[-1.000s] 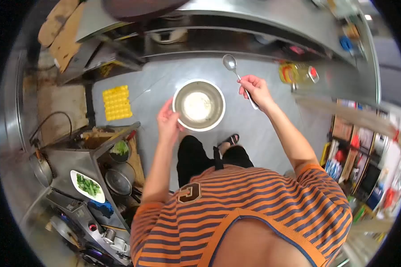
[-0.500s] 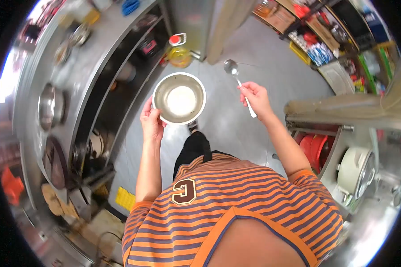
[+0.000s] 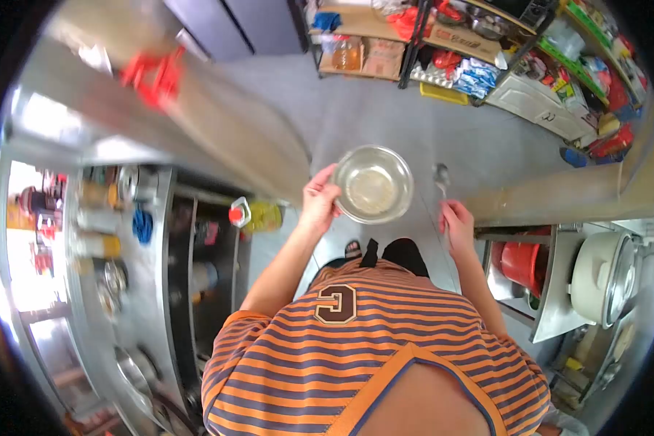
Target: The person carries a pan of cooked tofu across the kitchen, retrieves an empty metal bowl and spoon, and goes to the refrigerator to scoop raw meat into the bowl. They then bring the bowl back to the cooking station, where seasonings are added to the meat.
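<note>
A round metal bowl (image 3: 374,184) is gripped at its left rim by my left hand (image 3: 320,200), thumb near the edge. Its inside is pale and shiny; whether anything lies in it I cannot tell. My right hand (image 3: 456,224) has its fingers closed on the handle of a metal spoon (image 3: 442,174), whose bowl points forward, away from me. The spoon is to the right of the metal bowl, apart from it.
Shelves (image 3: 370,64) with packages stand ahead. At the left are a steel counter (image 3: 142,283) and an oil bottle (image 3: 261,216). A large pale pot (image 3: 599,280) and a red container (image 3: 523,265) are at the right, near a wall end (image 3: 545,203).
The view has swung right, from the steel counter and stove side to the shelves. Bowl and spoon stay held; both sit farther right in the view, and the right hand is lower.
</note>
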Tool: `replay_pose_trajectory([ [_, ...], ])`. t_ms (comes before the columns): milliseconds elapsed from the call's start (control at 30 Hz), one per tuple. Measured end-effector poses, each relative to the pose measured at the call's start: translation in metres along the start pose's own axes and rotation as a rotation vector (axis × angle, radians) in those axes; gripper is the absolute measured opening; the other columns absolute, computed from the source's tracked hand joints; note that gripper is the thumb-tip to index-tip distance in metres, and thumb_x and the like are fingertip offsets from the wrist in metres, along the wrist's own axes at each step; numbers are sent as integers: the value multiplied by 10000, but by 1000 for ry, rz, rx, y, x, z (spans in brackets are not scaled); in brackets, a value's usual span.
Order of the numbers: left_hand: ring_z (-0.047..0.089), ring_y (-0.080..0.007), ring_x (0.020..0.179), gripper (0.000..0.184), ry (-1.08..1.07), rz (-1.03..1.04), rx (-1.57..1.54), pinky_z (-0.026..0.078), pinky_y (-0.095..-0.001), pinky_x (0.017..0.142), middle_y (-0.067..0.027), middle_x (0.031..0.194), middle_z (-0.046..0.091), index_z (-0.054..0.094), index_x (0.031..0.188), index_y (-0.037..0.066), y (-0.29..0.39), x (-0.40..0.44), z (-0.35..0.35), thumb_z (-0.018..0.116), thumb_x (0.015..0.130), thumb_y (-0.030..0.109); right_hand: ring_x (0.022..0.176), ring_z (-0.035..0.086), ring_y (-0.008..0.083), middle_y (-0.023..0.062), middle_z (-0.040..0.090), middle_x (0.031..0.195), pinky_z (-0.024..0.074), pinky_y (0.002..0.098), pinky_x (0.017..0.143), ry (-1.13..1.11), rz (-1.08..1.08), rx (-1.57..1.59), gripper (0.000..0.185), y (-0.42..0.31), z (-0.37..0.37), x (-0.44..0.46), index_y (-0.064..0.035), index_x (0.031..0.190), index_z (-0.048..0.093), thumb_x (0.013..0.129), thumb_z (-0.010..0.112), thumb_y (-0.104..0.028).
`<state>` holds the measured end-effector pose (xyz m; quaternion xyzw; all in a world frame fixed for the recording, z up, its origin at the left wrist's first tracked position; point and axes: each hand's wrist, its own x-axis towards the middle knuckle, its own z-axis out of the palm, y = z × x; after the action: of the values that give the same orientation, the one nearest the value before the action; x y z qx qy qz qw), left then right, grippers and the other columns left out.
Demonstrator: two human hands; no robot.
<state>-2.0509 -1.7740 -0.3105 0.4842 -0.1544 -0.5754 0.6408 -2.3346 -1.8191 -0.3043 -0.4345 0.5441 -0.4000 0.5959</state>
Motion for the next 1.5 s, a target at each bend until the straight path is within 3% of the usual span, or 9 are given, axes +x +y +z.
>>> replay_pose_trajectory([
  [233, 464, -85, 381, 457, -181, -42, 36, 336, -210, 290, -15, 628, 564, 482, 1158, 47, 21, 184, 110, 472, 709, -41, 372, 370, 79, -9, 430, 506, 284, 213, 341, 316, 299, 244, 138, 23, -62, 146, -42, 847, 533, 838, 529, -180],
  [400, 469, -106, 362, 459, 14, -78, -119, 347, -207, 287, -55, 648, 583, 485, 1146, 12, 42, 275, 132, 471, 691, -45, 375, 371, 69, -15, 432, 502, 276, 210, 341, -26, 132, -28, 184, -51, -5, 346, -45, 861, 535, 843, 536, -229],
  [667, 504, -95, 452, 492, 539, 141, -334, 342, -202, 299, -59, 779, 585, 479, 1147, 24, 121, 346, 53, 427, 663, -50, 434, 421, 69, 3, 474, 521, 341, 228, 398, -659, -143, -240, 158, -194, 248, 577, -56, 778, 560, 813, 561, -210],
  [733, 529, -101, 513, 500, 570, 183, -356, 353, -199, 320, -60, 820, 583, 464, 1152, 10, 122, 355, 8, 415, 657, -50, 465, 487, 169, 79, 538, 569, 394, 300, 453, -745, -643, -502, 182, -197, 335, 594, -28, 732, 558, 786, 567, -202],
  [767, 545, -106, 547, 502, 542, 176, -370, 364, -197, 334, -58, 836, 583, 458, 1153, 3, 125, 361, -14, 414, 655, -48, 514, 515, 224, 108, 556, 611, 410, 335, 492, -808, -697, -544, 184, -202, 379, 595, -25, 735, 562, 777, 566, -204],
  [867, 573, -126, 631, 482, 801, 258, -516, 409, -195, 377, -71, 887, 578, 459, 1145, -2, 189, 365, -25, 420, 666, -42, 632, 554, 328, 144, 583, 672, 439, 400, 582, -985, -838, -584, 187, -193, 494, 596, -32, 760, 579, 766, 560, -218],
  [1033, 574, -133, 642, 496, 1063, 613, -452, 445, -201, 423, -90, 892, 574, 455, 1150, 2, 237, 367, -112, 428, 658, -57, 713, 583, 287, 127, 608, 705, 440, 408, 615, -1229, -817, -1028, 207, -206, 672, 643, -55, 792, 610, 766, 557, -254],
  [1233, 554, -106, 586, 514, 1326, 725, -401, 447, -192, 420, -98, 895, 579, 461, 1150, 6, 325, 413, -184, 410, 645, -70, 795, 577, 332, 165, 612, 799, 463, 455, 682, -897, -1154, -1348, 201, -263, 864, 754, -54, 795, 618, 780, 505, -219],
  [1500, 596, -162, 674, 493, 1359, 805, -563, 513, -255, 474, -96, 929, 573, 467, 1141, 10, 421, 542, -313, 423, 657, -74, 1102, 399, 256, 115, 521, 1036, 319, 416, 922, -280, -2088, -1342, 150, -396, 1069, 950, -54, 737, 599, 758, 506, -170],
])
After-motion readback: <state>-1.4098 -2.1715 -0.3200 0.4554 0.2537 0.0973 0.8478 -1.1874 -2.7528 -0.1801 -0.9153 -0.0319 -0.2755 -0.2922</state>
